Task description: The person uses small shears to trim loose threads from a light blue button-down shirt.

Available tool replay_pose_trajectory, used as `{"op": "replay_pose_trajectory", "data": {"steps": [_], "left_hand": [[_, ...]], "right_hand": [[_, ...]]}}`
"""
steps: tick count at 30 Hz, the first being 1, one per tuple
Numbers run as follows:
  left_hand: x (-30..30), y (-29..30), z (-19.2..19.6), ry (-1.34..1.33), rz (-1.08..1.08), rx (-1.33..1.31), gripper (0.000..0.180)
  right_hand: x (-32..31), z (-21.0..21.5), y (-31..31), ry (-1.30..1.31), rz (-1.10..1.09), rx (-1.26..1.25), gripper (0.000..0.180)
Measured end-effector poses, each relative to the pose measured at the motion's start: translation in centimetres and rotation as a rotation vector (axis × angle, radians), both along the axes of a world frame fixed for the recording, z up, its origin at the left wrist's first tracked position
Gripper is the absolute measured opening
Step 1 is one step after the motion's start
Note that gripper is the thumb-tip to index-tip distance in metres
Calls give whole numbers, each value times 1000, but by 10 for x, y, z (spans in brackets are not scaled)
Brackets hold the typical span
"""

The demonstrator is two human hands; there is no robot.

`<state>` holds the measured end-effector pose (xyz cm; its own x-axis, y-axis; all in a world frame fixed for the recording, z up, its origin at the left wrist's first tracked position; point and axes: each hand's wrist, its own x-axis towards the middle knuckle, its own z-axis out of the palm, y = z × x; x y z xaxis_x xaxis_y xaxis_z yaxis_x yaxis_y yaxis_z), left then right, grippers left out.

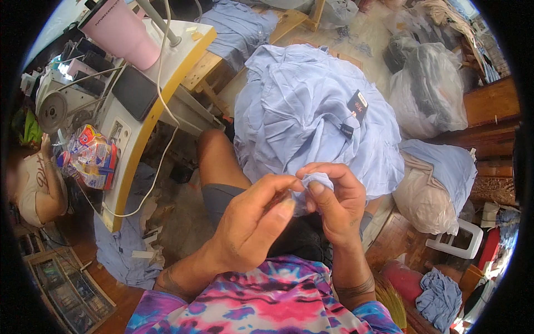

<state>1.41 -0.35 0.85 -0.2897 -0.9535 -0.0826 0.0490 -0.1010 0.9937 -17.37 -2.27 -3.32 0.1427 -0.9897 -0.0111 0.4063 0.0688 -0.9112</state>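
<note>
Fingers pinch light-blue garment below its black label.

Bright daylight, heavy fisheye edge warping

Two hands, one pink tumbler, two black labels, one sewing machine

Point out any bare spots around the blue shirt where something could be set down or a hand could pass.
Little is free. One bare floor strip runs between the sewing table and the person's knee. The tabletop has a white patch between the pink tumbler and its yellow edge. The lap is buried under the blue shirt, pinched by left hand and right hand. Plastic bags crowd the right.
</note>
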Motion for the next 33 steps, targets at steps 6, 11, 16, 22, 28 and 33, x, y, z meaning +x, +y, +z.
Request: {"op": "replay_pose_trajectory", "data": {"steps": [6,11,16,22,28,33], "left_hand": [[-1,-7,6,-155,-51,-81,32],[-2,-9,9,-184,-72,-106,39],[-1,-9,6,-166,-75,-81,40],[1,-9,6,-172,-75,-81,40],[-4,-3,1,-13,26,53,39],[-1,-3,-6,13,24,21,44]], "right_hand": [[-3,3,-1,30,-15,18,17],[-3,3,-1,79,-27,-20,19],[-5,2,-1,128,-25,-88,19],[-5,7,0,270,-43,-132,22],[4,4,2,476,-137,-357,25],[15,-4,5,409,-274,-294,23]]}}
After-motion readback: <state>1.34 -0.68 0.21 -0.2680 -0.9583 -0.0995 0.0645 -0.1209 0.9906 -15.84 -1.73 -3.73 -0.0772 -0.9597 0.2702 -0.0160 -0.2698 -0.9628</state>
